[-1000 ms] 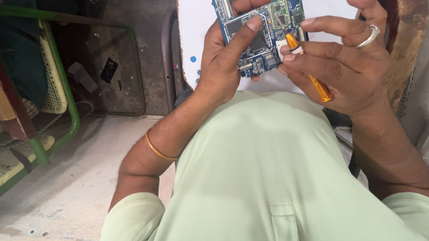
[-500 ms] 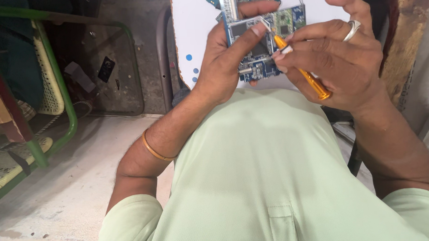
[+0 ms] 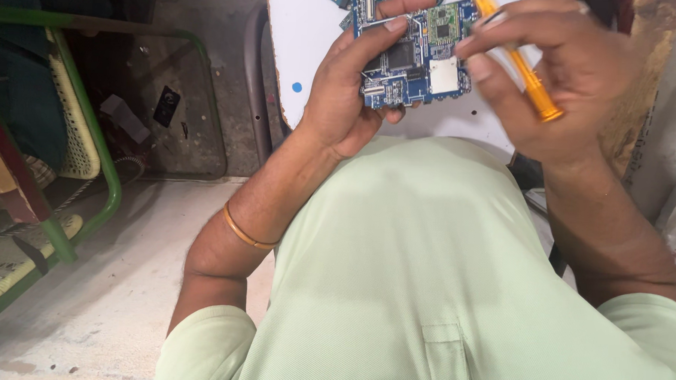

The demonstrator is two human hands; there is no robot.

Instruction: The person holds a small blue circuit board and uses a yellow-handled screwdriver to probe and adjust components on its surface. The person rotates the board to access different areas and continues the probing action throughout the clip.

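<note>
Both forearms reach up and forward; the left hand (image 3: 348,100) is curled in a grip (thumb laid across), the right hand (image 3: 559,78) pinched shut.

The person wears a pale green shirt (image 3: 424,290) of smooth, plain cloth with short sleeves; each sleeve ends above the elbow in a stitched hem, so both forearms are bare; a buttoned placket with a line of stitching runs down the middle of the shirt's front at the lower edge of the view; the cloth lies rounded over the belly with soft folds toward the shoulders; a thin gold bangle (image 3: 248,234) circles the left forearm just above the wrist; the fingers (image 3: 373,41) of the left hand (image 3: 348,100) are bare, with short nails.
</note>
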